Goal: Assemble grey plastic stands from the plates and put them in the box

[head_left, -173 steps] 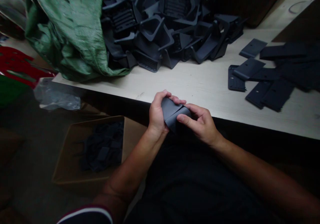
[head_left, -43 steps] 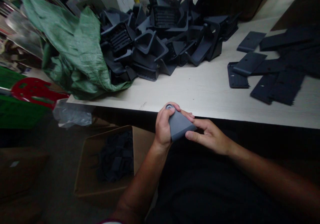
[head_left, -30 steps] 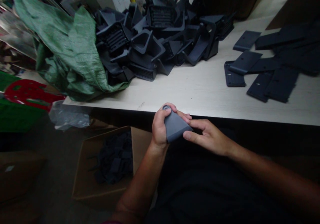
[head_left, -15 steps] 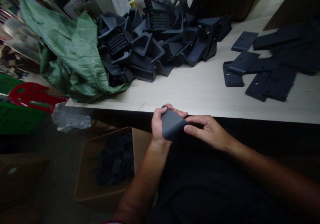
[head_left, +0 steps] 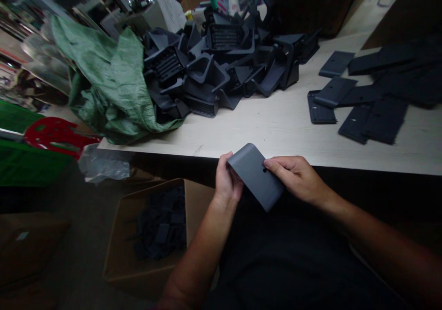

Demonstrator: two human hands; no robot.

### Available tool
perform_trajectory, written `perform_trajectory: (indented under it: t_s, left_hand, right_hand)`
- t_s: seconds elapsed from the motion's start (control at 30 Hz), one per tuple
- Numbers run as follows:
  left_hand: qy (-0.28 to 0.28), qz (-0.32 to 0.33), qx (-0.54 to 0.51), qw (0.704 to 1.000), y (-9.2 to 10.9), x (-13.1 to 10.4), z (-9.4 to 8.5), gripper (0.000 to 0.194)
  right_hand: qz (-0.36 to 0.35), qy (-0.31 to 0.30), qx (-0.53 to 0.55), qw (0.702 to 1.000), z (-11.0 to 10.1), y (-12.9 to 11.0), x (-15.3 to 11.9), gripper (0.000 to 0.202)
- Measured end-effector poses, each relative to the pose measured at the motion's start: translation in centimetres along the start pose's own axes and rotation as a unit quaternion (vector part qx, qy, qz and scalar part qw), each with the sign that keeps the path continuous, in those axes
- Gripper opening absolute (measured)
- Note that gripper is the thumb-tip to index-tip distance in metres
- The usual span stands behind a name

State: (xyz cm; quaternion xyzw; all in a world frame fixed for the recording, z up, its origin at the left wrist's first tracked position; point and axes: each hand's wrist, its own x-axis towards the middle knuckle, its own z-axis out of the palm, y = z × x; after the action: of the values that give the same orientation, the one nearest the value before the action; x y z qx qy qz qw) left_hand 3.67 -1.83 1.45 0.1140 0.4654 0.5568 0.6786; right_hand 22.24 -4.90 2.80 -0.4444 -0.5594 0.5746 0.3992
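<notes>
Step in hand, judging from the grip: two-handed handling of one grey part point(head_left: 253, 174), perhaps turning it or looking it over. Part sits mid-frame, in front of the counter point(head_left: 228, 137) edge, its top end overlapping that edge in view; looks held up, not resting on anything.

Hands: both on the part, one either side, not touching each other. Left hand point(head_left: 228, 178) has its thumb at the part's left edge, fingers curled in behind and underneath. Right hand point(head_left: 299, 174) pinches the right edge, thumb on the upper face just beside the hole point(head_left: 264, 170); its other fingers mostly hidden behind.

Next move, my read: any further turn calls for one hand keeping hold while the other loosens and regrips.

Look of the part: dark grey, matte, smooth, probably plastic. Flat face, roughly rectangular, tilted, long sides running upper left to lower right. Upper-left end rolls over in a rounded bend; lower-right edge looks rounded too. One small dark round hole. Underside not visible.
</notes>
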Motion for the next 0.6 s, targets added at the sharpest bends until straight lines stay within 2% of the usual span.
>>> perform_trajectory:
  t_s: [0.17, 0.3, 0.4, 0.47, 0.53, 0.6]
  left_hand:
    - [-0.018, 0.089, 0.072, 0.993, -0.7, 0.6, -1.8, 0.028]
    - [-0.043, 0.137, 0.203, 0.969, 0.4, 0.7, -3.5, 0.033]
    - [-0.071, 0.120, 0.270, 0.953, 1.5, 0.4, -4.1, 0.046]
    - [-0.114, 0.092, 0.282, 0.948, 2.1, -0.1, -4.2, 0.052]
    - [-0.157, 0.066, 0.294, 0.940, 2.4, -0.7, -4.0, 0.052]
    - [-0.180, 0.051, 0.312, 0.931, 2.6, -1.3, -4.0, 0.049]
  right_hand:
    - [0.067, -0.011, 0.047, 0.997, -1.1, 0.4, 0.5, 0.058]
    - [0.101, -0.034, 0.078, 0.991, -1.6, 0.8, 0.7, 0.058]
    - [0.118, -0.060, 0.076, 0.988, -1.4, 0.9, 0.9, 0.057]
    - [0.125, -0.078, 0.070, 0.987, -1.2, 0.7, 1.1, 0.058]
    - [0.130, -0.093, 0.071, 0.985, -0.9, 0.4, 1.4, 0.059]
    - [0.120, -0.082, 0.075, 0.986, -0.8, 0.2, 1.7, 0.059]
